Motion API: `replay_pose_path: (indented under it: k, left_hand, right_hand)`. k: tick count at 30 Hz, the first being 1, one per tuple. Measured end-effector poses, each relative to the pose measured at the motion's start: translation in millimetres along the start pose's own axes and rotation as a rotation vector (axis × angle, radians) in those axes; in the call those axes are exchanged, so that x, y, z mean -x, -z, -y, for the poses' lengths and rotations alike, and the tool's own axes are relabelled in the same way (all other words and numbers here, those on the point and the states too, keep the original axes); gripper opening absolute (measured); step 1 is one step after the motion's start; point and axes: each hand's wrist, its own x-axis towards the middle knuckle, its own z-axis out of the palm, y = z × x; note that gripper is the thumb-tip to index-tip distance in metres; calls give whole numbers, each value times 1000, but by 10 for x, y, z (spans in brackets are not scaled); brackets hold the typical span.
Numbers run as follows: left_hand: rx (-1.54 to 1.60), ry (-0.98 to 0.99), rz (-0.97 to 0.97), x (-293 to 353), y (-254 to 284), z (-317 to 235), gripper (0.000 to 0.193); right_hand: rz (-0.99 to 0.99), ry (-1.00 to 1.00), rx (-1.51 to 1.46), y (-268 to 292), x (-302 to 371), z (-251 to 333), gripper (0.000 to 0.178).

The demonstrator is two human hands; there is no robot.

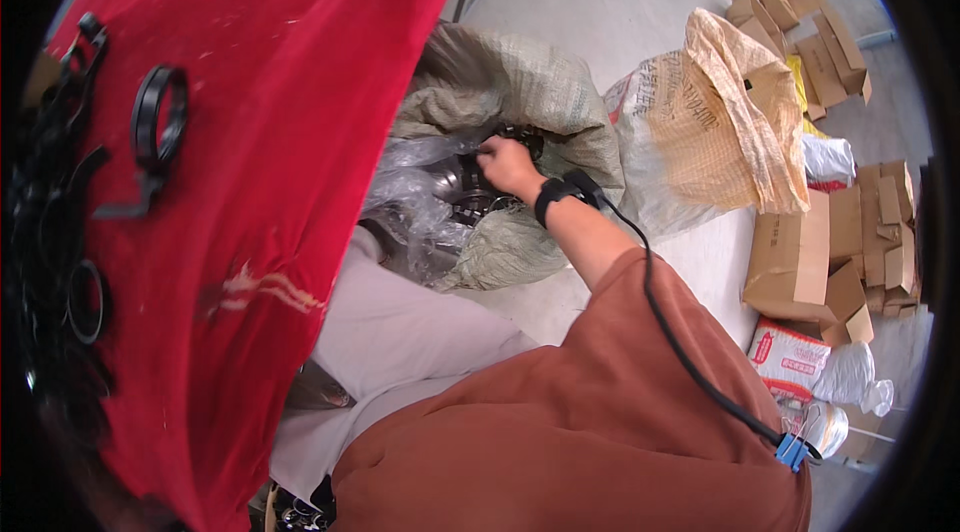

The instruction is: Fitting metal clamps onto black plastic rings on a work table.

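My right hand [508,169] reaches down into a woven sack [535,82] that stands beside the table. Its fingers are curled closed near dark, shiny round parts [462,182] inside the sack; whatever they grip is hidden. Clear plastic film [410,197] lies at the sack's mouth, left of the hand. On the red cloth [260,112] over the table sits a black ring-shaped part [160,117] with a small bracket [135,200] beside it. A heap of black rings [60,262] runs along the table's left side. My left hand is not in view.
A second, pale orange woven sack [710,122] stands right of the first. Farther right are open cardboard boxes [790,257] and red-and-white bags [788,357]. A black cable [660,322] runs from my right wrist along my sleeve. More small parts [300,514] lie below my leg.
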Motion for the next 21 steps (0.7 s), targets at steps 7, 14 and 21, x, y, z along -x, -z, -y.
replay_pose_path:
  k: [7, 14, 21]
  left_hand:
    - [-363, 750, 415, 281, -182, 1701, 23]
    - [-886, 448, 1087, 350, -648, 2436, 70]
    - [-1282, 66, 1383, 537, -856, 3019, 94]
  right_hand:
    - [829, 48, 414, 485, 649, 256, 37]
    - [1232, -226, 677, 991, 1507, -204, 32]
    - [718, 132, 307, 996, 1397, 660, 20]
